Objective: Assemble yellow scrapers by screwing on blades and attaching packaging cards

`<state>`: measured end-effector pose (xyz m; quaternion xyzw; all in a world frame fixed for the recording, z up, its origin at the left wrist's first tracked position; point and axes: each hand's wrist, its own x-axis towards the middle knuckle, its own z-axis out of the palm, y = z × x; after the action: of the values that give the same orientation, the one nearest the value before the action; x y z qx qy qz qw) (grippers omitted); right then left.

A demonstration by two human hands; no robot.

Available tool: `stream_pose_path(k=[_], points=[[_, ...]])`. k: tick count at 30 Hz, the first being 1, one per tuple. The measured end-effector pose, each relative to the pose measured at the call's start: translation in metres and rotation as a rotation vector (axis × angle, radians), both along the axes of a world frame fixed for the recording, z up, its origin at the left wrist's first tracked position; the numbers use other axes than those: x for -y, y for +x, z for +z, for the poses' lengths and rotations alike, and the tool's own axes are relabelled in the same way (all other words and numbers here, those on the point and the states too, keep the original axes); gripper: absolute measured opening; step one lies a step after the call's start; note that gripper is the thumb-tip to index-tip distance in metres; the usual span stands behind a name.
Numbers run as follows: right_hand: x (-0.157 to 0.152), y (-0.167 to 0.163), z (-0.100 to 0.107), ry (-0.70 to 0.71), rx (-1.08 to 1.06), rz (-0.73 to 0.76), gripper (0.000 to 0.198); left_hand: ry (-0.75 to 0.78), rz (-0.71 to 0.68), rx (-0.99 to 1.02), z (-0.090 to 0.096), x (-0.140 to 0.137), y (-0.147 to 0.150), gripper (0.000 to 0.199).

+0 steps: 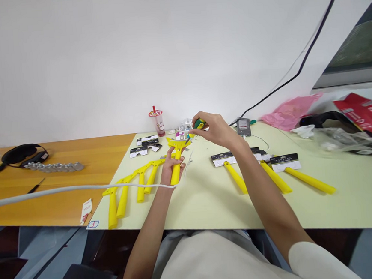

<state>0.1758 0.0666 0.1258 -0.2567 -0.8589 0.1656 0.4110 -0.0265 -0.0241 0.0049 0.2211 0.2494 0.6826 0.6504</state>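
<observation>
My left hand (169, 168) is closed around the handle of a yellow scraper (175, 166), its wide head pointing away from me. My right hand (216, 130) grips a screwdriver (199, 123) by its green and yellow handle, tilted down toward the right side of the scraper's head. Whether the tip touches the head is too small to tell. To the left, several more yellow scrapers (122, 200) lie side by side in a slanting row. On the right, several yellow handles (310, 181) lie with black-and-white cards (285, 162) at their far ends.
More cards (147, 140) lie near a lidded cup (157, 122) at the back. A white cable (80, 188) crosses in front of my left wrist. A phone-like device (243, 127) and a pink bag (290, 112) are by the wall. Headphones (24, 154) rest on the wooden table (65, 205).
</observation>
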Motion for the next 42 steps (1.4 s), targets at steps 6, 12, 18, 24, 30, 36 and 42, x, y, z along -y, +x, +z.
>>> stream_pose_path(k=[6,12,18,24,30,36,42], points=[[0.001,-0.007,-0.005,0.057,0.026,0.008,0.021,0.017,0.019,-0.049,-0.003,0.000,0.002,0.091],[0.001,-0.009,-0.009,-0.052,-0.003,0.111,0.020,0.032,0.014,-0.053,-0.002,0.001,0.003,0.092],[-0.001,-0.012,-0.009,-0.047,-0.011,0.006,0.041,0.020,-0.032,-0.063,0.001,0.003,0.007,0.095],[0.004,-0.013,-0.004,-0.062,-0.115,0.013,0.044,0.015,-0.012,-0.010,-0.001,0.002,0.004,0.090],[0.005,-0.005,0.004,-0.094,-0.284,-0.008,0.047,0.023,-0.010,0.043,0.002,0.004,0.001,0.086],[-0.020,-0.002,-0.014,-0.111,-0.109,-0.151,0.029,0.044,-0.032,0.017,0.002,0.005,0.002,0.094],[-0.038,-0.009,-0.031,-0.140,0.116,-0.147,0.036,0.044,-0.050,0.040,0.003,0.006,0.002,0.090]])
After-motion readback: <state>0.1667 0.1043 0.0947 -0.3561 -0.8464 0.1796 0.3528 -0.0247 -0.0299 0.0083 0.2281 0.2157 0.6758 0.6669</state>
